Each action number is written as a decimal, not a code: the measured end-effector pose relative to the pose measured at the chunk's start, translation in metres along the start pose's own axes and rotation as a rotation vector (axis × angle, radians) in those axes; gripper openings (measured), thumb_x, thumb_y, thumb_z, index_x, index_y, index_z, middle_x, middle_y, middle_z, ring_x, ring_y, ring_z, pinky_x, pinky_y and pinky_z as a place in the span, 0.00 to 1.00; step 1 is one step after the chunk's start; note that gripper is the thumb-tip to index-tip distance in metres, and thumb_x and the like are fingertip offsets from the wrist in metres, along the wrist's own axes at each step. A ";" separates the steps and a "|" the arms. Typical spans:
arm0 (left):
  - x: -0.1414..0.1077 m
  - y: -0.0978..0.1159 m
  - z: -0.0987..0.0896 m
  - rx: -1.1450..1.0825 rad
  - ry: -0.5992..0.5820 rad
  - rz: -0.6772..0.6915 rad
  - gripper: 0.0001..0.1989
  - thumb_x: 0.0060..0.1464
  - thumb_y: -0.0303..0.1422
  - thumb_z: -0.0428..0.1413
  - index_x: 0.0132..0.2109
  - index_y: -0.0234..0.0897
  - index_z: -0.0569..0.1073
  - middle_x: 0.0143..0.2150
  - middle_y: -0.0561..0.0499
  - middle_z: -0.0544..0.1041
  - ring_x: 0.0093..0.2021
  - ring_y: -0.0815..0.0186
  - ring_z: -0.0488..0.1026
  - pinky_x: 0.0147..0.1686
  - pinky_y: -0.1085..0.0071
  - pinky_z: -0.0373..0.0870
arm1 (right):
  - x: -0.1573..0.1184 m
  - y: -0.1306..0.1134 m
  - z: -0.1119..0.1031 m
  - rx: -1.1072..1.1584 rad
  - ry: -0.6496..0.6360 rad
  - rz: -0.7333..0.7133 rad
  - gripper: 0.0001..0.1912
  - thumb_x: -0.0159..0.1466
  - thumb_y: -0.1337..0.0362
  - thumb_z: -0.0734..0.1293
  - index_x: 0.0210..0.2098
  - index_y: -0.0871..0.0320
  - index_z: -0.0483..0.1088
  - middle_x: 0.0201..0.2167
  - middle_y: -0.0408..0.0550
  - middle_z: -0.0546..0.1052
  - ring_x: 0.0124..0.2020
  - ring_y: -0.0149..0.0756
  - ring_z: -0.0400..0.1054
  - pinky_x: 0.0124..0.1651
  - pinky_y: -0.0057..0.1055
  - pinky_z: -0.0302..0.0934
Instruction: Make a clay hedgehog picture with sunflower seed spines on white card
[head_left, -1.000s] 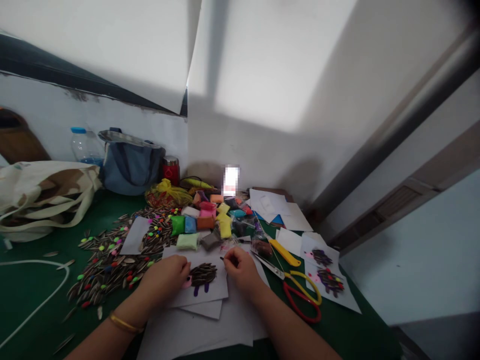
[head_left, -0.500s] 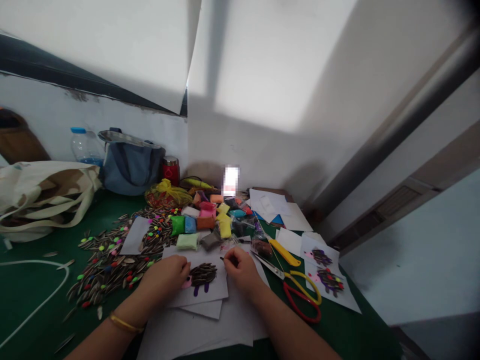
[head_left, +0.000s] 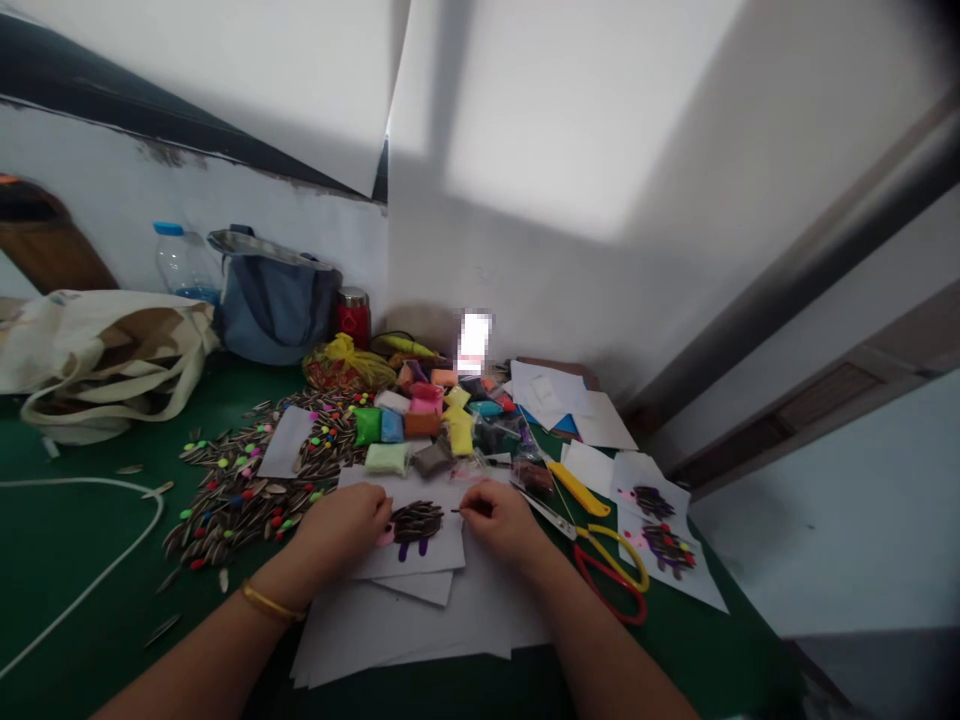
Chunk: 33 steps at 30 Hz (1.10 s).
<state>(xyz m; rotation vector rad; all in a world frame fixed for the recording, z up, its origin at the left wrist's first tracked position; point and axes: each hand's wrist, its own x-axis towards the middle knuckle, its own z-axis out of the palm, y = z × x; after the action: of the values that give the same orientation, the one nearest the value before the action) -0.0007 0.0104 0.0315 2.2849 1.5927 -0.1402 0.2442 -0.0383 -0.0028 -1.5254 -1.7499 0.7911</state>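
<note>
A white sheet (head_left: 442, 560) lies before me with a hedgehog (head_left: 418, 522) made of dark sunflower seeds, with a pink face and purple legs. To its right, my right hand (head_left: 499, 520) pinches a small dark sunflower seed (head_left: 455, 511) by one end, just apart from the hedgehog. My left hand (head_left: 349, 525) is closed over the sheet's left part, its fingertips beside the pink face. Whether anything is between those fingers is hidden. Under the sheet are more loose white papers (head_left: 420, 635).
A heap of sunflower seeds (head_left: 217, 515) with coloured balls spreads at left. Bagged clay packets (head_left: 421, 424) sit behind the sheet. Scissors (head_left: 611, 575), a yellow cutter (head_left: 577, 487) and finished hedgehog cards (head_left: 697, 580) lie at right. A white cable (head_left: 97, 580) curves across the left.
The camera view has tilted, so the table contents appear shifted right and mostly up. Both hands keep nearly the same place by the hedgehog, and the seed stays in my right fingertips.
</note>
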 end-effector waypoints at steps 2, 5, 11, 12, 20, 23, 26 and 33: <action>0.000 0.000 0.000 -0.009 0.008 -0.007 0.20 0.62 0.39 0.43 0.33 0.37 0.76 0.37 0.42 0.80 0.36 0.56 0.76 0.32 0.66 0.62 | -0.003 -0.005 0.001 -0.058 -0.033 -0.015 0.06 0.56 0.71 0.67 0.29 0.56 0.76 0.26 0.41 0.75 0.28 0.31 0.66 0.32 0.26 0.57; 0.001 0.000 0.001 -0.016 0.013 -0.007 0.20 0.62 0.39 0.43 0.32 0.37 0.76 0.36 0.41 0.80 0.35 0.56 0.76 0.32 0.65 0.62 | -0.006 -0.012 0.006 -0.181 -0.036 -0.061 0.07 0.57 0.72 0.67 0.31 0.55 0.77 0.29 0.43 0.76 0.32 0.33 0.67 0.35 0.27 0.57; 0.001 -0.001 0.002 -0.015 -0.004 0.006 0.17 0.60 0.40 0.47 0.34 0.37 0.76 0.36 0.42 0.79 0.36 0.56 0.76 0.36 0.64 0.63 | -0.005 -0.018 0.017 -0.292 -0.006 -0.078 0.06 0.57 0.71 0.68 0.31 0.55 0.76 0.31 0.45 0.76 0.33 0.34 0.67 0.36 0.27 0.57; 0.001 -0.001 0.002 -0.017 -0.003 0.005 0.16 0.60 0.40 0.47 0.34 0.37 0.76 0.36 0.42 0.79 0.36 0.56 0.76 0.36 0.65 0.64 | -0.005 -0.018 0.018 -0.295 -0.008 -0.075 0.06 0.57 0.71 0.68 0.31 0.55 0.76 0.31 0.45 0.76 0.33 0.34 0.67 0.36 0.27 0.57; 0.002 -0.003 0.003 0.004 -0.002 0.029 0.16 0.60 0.40 0.47 0.34 0.37 0.76 0.36 0.41 0.79 0.36 0.55 0.76 0.35 0.64 0.63 | -0.006 -0.021 0.018 -0.380 -0.033 -0.108 0.05 0.60 0.70 0.68 0.34 0.54 0.77 0.34 0.45 0.77 0.36 0.35 0.69 0.39 0.28 0.57; 0.002 -0.002 0.004 -0.018 0.001 0.006 0.18 0.61 0.39 0.45 0.34 0.36 0.76 0.36 0.41 0.79 0.37 0.56 0.76 0.35 0.64 0.63 | -0.007 -0.024 0.019 -0.449 -0.040 -0.110 0.05 0.61 0.69 0.68 0.34 0.55 0.77 0.34 0.47 0.77 0.36 0.36 0.69 0.39 0.29 0.57; 0.002 -0.002 0.003 -0.023 0.004 0.010 0.17 0.61 0.39 0.46 0.34 0.36 0.76 0.38 0.41 0.80 0.38 0.56 0.76 0.36 0.65 0.63 | -0.007 -0.024 0.022 -0.533 -0.034 -0.123 0.05 0.62 0.67 0.67 0.34 0.55 0.77 0.34 0.48 0.77 0.36 0.38 0.68 0.38 0.31 0.57; 0.002 -0.001 0.003 -0.021 0.004 -0.006 0.20 0.62 0.40 0.43 0.34 0.37 0.77 0.37 0.41 0.80 0.37 0.55 0.77 0.35 0.66 0.64 | -0.007 -0.026 0.025 -0.671 -0.047 -0.150 0.05 0.64 0.66 0.67 0.36 0.55 0.76 0.35 0.49 0.77 0.36 0.38 0.68 0.37 0.32 0.56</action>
<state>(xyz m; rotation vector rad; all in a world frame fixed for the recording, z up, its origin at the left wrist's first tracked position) -0.0007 0.0118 0.0283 2.2662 1.5961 -0.1198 0.2094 -0.0491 0.0029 -1.7575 -2.2715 0.1556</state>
